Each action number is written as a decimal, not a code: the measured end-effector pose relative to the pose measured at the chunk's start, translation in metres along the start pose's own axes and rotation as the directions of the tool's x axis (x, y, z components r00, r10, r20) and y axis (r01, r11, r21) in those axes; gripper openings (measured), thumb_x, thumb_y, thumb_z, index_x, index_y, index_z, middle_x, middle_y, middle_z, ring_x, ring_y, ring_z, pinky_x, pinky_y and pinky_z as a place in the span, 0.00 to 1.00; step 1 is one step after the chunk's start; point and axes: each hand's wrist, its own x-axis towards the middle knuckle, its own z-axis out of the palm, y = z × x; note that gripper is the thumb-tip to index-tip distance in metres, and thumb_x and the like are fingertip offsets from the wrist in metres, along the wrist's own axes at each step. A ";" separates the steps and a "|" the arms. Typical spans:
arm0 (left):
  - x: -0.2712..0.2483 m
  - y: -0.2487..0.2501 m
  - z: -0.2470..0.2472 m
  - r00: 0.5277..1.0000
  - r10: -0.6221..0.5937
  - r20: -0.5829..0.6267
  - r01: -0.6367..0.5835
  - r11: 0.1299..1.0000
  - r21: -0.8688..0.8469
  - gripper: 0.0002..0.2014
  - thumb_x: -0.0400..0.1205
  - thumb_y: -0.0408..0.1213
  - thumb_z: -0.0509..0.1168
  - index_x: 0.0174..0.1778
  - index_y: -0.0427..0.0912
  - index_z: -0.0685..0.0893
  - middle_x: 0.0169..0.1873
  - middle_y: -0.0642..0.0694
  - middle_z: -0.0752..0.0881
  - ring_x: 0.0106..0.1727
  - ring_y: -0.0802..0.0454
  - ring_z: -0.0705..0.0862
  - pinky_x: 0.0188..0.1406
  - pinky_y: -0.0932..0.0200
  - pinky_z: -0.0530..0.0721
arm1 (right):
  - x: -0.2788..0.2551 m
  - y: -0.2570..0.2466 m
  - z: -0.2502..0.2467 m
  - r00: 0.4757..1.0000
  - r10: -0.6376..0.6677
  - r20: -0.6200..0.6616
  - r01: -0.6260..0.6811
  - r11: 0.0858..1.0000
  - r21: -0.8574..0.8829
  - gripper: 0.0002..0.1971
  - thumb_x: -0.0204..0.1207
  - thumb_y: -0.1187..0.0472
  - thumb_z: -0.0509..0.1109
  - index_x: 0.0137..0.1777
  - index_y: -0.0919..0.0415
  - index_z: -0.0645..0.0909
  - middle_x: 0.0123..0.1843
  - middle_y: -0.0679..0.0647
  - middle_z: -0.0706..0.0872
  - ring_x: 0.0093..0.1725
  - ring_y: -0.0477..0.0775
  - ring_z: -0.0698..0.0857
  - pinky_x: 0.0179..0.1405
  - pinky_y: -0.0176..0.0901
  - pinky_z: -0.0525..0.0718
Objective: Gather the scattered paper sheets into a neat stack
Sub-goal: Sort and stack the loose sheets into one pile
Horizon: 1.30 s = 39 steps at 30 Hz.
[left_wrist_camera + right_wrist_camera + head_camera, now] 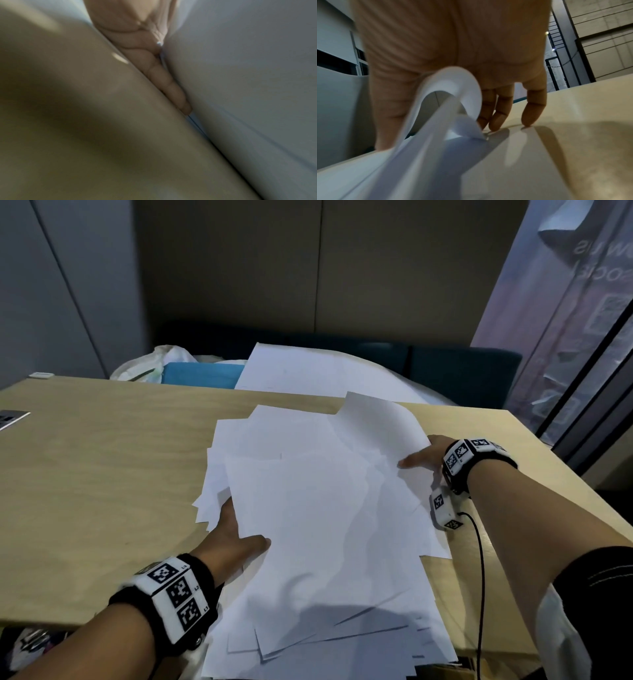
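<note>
My left hand [230, 537] grips the paper sheets [318, 518] at their left edge, thumb on top; my right hand [426, 455], fingers straight, presses their right edge on the wooden table [102, 460].

An office or meeting room, as far as I can tell from my feed.

In the head view I see a pale wood-look table [102, 474] filling the lower half of the frame, with a flush power socket panel [12, 419] set into it at the left edge. Behind it, plain grey wall panels [239, 268] take up the top, a dark teal upholstered bench [462, 371] runs along the middle right, and a glass partition with mirrored lettering [582, 285] stands at the upper right. Loose white paper sheets [325, 508] cover the table's centre.
</note>
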 end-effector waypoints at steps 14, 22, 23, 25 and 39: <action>0.003 -0.001 -0.001 1.000 -0.027 0.000 0.027 1.000 0.012 0.43 0.65 0.33 0.68 0.74 0.64 0.59 0.65 0.54 0.81 0.67 0.48 0.81 0.71 0.42 0.78 | 0.002 0.000 -0.001 0.999 -0.020 0.048 0.022 0.999 -0.036 0.34 0.59 0.43 0.82 0.64 0.57 0.81 0.49 0.59 0.89 0.48 0.62 0.87 0.56 0.51 0.84; 0.001 0.001 0.002 1.000 -0.013 -0.003 0.013 1.000 0.002 0.42 0.64 0.31 0.67 0.72 0.62 0.60 0.63 0.53 0.81 0.65 0.50 0.82 0.60 0.53 0.80 | 0.001 0.002 -0.011 0.994 -0.044 0.103 0.010 0.948 0.317 0.42 0.58 0.33 0.78 0.70 0.52 0.73 0.65 0.57 0.79 0.60 0.59 0.79 0.56 0.53 0.80; 0.001 0.002 0.002 1.000 -0.013 -0.004 0.013 1.000 0.008 0.41 0.64 0.32 0.67 0.71 0.62 0.59 0.63 0.53 0.81 0.65 0.50 0.82 0.60 0.53 0.80 | -0.002 0.001 -0.013 0.994 -0.037 0.105 -0.005 0.925 0.379 0.43 0.60 0.31 0.75 0.73 0.51 0.69 0.67 0.59 0.76 0.60 0.60 0.77 0.51 0.53 0.80; 0.000 0.002 0.002 1.000 -0.011 -0.006 0.011 1.000 0.006 0.41 0.64 0.32 0.67 0.70 0.63 0.60 0.63 0.53 0.82 0.64 0.49 0.82 0.58 0.54 0.81 | -0.005 0.002 -0.016 0.998 -0.026 0.064 -0.007 0.886 0.464 0.38 0.65 0.35 0.74 0.71 0.53 0.70 0.60 0.61 0.77 0.54 0.60 0.79 0.40 0.49 0.80; -0.005 0.003 -0.001 0.999 -0.001 -0.047 0.009 0.985 0.174 0.58 0.69 0.37 0.71 0.77 0.74 0.32 0.69 0.68 0.57 0.66 0.59 0.69 0.65 0.56 0.73 | -0.102 -0.018 -0.093 0.547 -0.331 -0.769 0.403 0.909 -0.104 0.18 0.70 0.57 0.60 0.49 0.69 0.84 0.46 0.71 0.87 0.48 0.69 0.86 0.44 0.44 0.75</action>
